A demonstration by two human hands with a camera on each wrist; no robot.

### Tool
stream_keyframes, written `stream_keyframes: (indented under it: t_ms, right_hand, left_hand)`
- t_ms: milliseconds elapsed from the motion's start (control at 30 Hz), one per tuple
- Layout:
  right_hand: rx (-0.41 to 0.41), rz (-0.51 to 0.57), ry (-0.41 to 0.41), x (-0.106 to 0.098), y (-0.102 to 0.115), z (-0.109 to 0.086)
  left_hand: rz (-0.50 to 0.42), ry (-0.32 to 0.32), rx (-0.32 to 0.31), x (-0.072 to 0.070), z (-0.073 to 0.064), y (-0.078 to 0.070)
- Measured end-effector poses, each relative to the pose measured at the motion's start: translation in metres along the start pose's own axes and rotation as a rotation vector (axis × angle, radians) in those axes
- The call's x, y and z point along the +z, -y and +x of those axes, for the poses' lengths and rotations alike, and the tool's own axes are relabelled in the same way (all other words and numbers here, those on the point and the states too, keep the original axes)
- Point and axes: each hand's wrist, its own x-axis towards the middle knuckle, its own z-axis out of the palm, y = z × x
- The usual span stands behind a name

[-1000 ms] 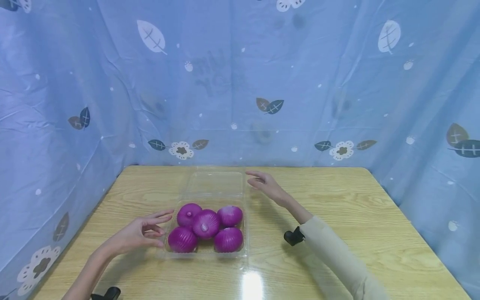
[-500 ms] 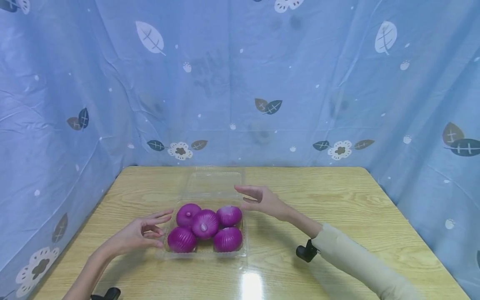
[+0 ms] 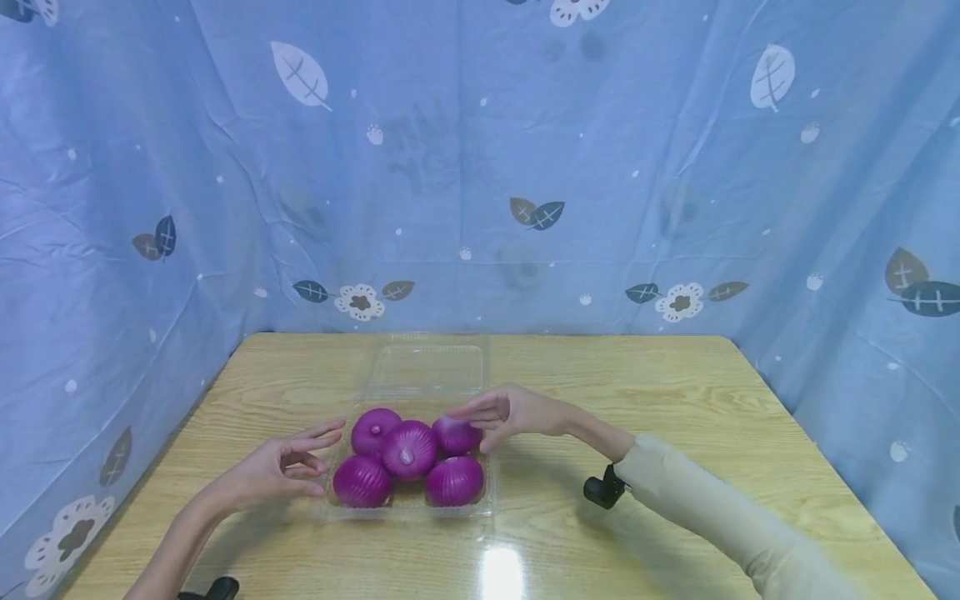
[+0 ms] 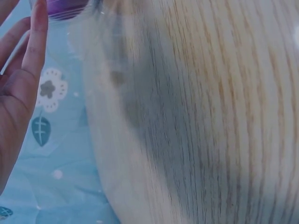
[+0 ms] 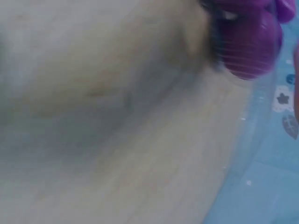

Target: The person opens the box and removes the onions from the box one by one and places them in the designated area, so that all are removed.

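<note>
Several purple onions (image 3: 408,450) sit in a clear plastic clamshell box (image 3: 405,512), one resting on top in the middle. The box's lid (image 3: 429,368) lies folded back flat behind it. At the box's left wall is my left hand (image 3: 270,471), fingers slightly bent and apart, fingertips right at the rim; the left wrist view has these fingers (image 4: 35,51) against the clear plastic. My right hand (image 3: 517,412) reaches over the right wall, its fingers above the back-right onion (image 3: 455,440) and partly covering it, thumb lower at the side. In the right wrist view onions (image 5: 250,44) appear blurred at the top.
The box stands on a wood-grain table (image 3: 637,392), left of its middle. A blue patterned curtain (image 3: 480,167) hangs behind and along both sides. Black wrist mounts (image 3: 603,487) stick out below the wrists, close over the tabletop.
My right hand has come from beside the folded-back lid, toward me and leftward, to above the back-right onion. My left hand has stayed at the box's left wall.
</note>
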Motion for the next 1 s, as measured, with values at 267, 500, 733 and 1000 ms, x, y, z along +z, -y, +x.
stream_keyframes:
  t_ms: [267, 500, 733, 1000]
  right_hand:
    - [0.069, -0.015, 0.152, -0.009, 0.012, 0.03]
    - [0.107, 0.0, 0.28, -0.014, 0.02, 0.056]
    - [0.117, -0.069, 0.302, -0.015, 0.024, 0.078]
    - [0.119, -0.065, 0.389, -0.007, 0.015, 0.106]
  left_hand:
    - [0.002, 0.013, -0.016, -0.001, 0.002, -0.001]
    - [0.023, 0.007, -0.015, 0.0, 0.0, -0.001]
    - [0.031, 0.001, 0.003, -0.001, -0.004, 0.0]
    - [0.002, 0.014, 0.005, 0.0, -0.002, 0.002]
